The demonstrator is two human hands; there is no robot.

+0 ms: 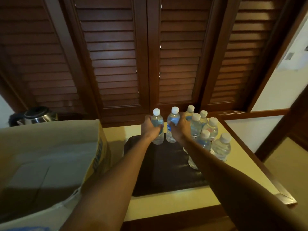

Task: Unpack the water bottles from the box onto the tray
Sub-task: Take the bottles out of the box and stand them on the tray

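Observation:
My left hand [150,127] grips a clear water bottle [157,120] with a white cap, upright at the far edge of the dark tray [160,172]. Right beside it, my right hand [179,128] grips a second bottle [172,121] with a blue label, also upright at the tray's far edge. Several more capped bottles [206,130] stand grouped on the tray's right side, partly hidden by my right forearm. The open cardboard box [50,155] sits at the left; no bottle shows in the part of its inside that I can see.
A steel kettle [39,115] stands behind the box at the far left. Dark louvred wooden doors [146,55] rise just behind the cream counter [166,202]. A wooden rail [260,164] borders the counter's right edge.

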